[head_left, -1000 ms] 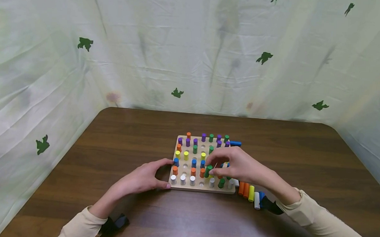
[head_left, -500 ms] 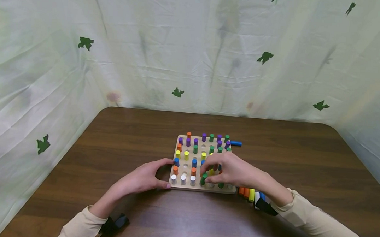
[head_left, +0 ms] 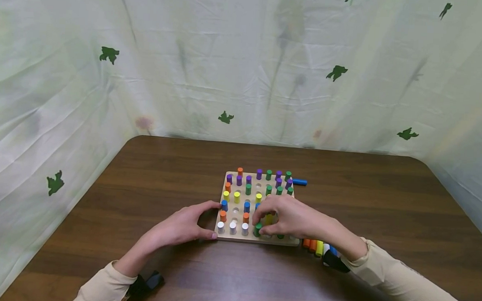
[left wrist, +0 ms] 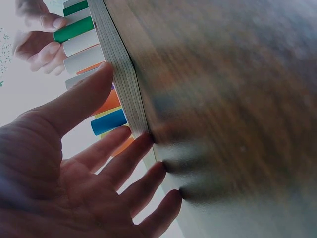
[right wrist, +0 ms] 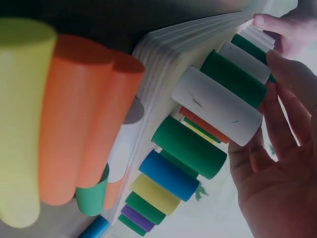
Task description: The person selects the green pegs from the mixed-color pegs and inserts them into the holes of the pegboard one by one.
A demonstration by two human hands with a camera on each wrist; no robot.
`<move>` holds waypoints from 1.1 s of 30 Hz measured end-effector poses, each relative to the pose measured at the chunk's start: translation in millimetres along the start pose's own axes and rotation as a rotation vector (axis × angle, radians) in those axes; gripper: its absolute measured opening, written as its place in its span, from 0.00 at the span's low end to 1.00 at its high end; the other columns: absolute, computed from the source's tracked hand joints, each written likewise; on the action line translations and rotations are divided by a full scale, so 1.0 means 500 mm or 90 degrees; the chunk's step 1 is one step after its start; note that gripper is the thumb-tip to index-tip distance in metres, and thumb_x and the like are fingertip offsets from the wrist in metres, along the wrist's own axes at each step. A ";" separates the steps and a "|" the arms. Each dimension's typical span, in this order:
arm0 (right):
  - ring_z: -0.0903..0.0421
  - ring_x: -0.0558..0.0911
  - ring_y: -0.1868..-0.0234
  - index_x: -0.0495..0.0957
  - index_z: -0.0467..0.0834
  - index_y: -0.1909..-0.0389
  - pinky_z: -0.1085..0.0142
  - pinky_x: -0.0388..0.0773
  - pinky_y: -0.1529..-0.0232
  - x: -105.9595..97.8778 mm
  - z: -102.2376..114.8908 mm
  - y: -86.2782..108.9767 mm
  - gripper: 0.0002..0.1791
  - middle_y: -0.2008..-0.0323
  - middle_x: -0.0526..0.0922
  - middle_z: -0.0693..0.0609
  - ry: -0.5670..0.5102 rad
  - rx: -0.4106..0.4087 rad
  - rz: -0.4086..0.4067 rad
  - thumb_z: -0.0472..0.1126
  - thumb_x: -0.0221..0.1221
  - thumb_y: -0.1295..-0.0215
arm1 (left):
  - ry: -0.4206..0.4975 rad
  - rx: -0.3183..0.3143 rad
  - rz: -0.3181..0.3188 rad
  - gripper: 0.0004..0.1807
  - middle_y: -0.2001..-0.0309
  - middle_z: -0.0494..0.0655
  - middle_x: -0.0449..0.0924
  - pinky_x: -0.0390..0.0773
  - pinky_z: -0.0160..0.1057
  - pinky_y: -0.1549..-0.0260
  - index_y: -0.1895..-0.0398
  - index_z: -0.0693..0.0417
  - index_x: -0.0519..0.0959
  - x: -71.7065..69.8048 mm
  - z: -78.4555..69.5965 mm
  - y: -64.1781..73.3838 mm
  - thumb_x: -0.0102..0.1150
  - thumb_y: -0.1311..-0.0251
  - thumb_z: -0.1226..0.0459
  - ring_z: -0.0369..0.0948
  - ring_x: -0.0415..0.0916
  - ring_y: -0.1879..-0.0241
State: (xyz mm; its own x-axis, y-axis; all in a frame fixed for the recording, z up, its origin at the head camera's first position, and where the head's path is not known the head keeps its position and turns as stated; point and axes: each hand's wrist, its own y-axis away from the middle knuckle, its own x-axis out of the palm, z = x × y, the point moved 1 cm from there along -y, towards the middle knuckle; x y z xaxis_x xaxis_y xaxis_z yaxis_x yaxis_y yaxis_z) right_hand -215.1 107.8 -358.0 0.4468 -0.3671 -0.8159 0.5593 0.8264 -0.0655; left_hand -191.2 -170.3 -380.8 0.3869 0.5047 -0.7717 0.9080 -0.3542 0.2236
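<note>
A light wooden pegboard [head_left: 237,239] lies on the table with colored pegs upright in many of its holes. My right hand [head_left: 290,218] pinches a green peg [head_left: 257,230] between thumb and fingertips in the nearest row, just right of the white pegs [head_left: 232,228]. In the left wrist view this green peg [left wrist: 74,29] stands in line with the front-row pegs. My left hand [head_left: 185,224] touches the board's left side, thumb at the near corner and fingers loosely extended along the edge, as the left wrist view also shows. My right hand hides some pegs behind it.
Loose orange pegs [head_left: 309,244], a yellow peg [head_left: 319,248] and partly covered white and blue pegs lie right of the board. A blue peg [head_left: 299,182] lies by its far right corner. Bare brown table [head_left: 175,170] surrounds the board; a pale curtain [head_left: 244,79] hangs behind.
My right hand has moved slightly left and nearer with the green peg, from over the orange row into the front row, where the peg now stands lower. My left hand has stayed still.
</note>
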 end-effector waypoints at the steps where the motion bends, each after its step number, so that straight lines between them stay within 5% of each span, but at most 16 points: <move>1: 0.59 0.78 0.56 0.84 0.52 0.60 0.65 0.76 0.52 0.000 0.000 -0.001 0.09 0.62 0.80 0.69 0.002 -0.002 -0.001 0.40 0.71 0.42 | -0.002 0.002 -0.002 0.38 0.35 0.49 0.71 0.65 0.59 0.40 0.33 0.43 0.71 0.000 0.000 0.000 0.75 0.49 0.54 0.51 0.66 0.36; 16: 0.59 0.79 0.59 0.84 0.52 0.58 0.63 0.79 0.56 -0.011 -0.001 0.006 0.10 0.61 0.83 0.62 -0.023 0.004 -0.015 0.40 0.70 0.40 | -0.011 0.005 -0.009 0.37 0.36 0.48 0.72 0.66 0.58 0.41 0.34 0.42 0.72 -0.001 -0.002 0.002 0.75 0.50 0.53 0.50 0.68 0.37; 33: 0.59 0.78 0.63 0.83 0.50 0.57 0.63 0.78 0.65 -0.068 -0.027 0.088 0.09 0.63 0.82 0.62 -0.040 0.118 -0.109 0.45 0.67 0.37 | -0.004 0.004 -0.005 0.37 0.36 0.49 0.72 0.66 0.58 0.41 0.34 0.43 0.72 -0.002 -0.003 0.003 0.75 0.50 0.55 0.50 0.67 0.37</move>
State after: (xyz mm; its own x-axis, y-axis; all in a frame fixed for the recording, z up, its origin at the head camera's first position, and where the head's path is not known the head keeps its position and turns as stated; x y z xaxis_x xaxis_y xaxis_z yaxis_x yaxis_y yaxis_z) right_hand -215.1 162.6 -340.8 0.3736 -0.5261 -0.7639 0.7463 0.6596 -0.0893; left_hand -190.0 -169.9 -378.8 0.3785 0.5020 -0.7776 0.9102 -0.3546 0.2140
